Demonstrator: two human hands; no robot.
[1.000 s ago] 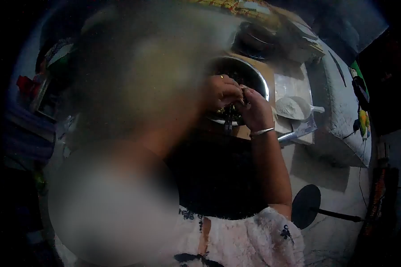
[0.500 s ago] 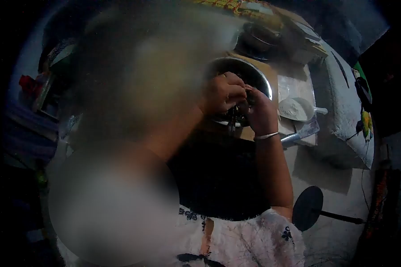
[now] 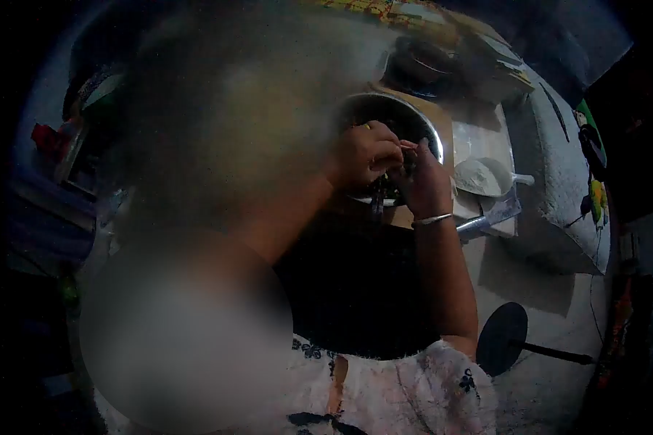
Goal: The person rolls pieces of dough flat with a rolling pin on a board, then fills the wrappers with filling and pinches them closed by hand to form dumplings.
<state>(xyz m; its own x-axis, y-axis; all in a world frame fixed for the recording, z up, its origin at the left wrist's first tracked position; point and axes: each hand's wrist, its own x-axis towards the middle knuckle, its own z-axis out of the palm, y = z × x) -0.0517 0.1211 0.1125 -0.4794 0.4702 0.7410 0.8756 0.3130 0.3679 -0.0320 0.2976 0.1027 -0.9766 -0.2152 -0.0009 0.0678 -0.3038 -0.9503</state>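
A metal bowl [image 3: 435, 138] with a dark, chopped-looking filling lies under both hands. My left hand [image 3: 366, 152], with a ring on one finger, is closed, its fingertips pinched together above the bowl. Facing it, my right hand [image 3: 424, 181] wears a bangle, and its fingers are bent in against the left fingertips. Whatever small thing sits between the fingers is hidden by them and by the dim light. A utensil handle [image 3: 378, 201] sticks out over the bowl's near edge, below the hands.
Right of the bowl is a white scoop [image 3: 497, 181] of white powder, with a broad metal blade [image 3: 499, 216] beside it. Behind stands a dark pot [image 3: 417, 69]. A white block-like stand [image 3: 559, 181] is further right. A dark disc [image 3: 504, 337] with a rod lies lower right. Blur covers the left.
Both hands stay over the bowl. The right thumb has lifted and straightened a little, and the left fingers have shifted slightly.
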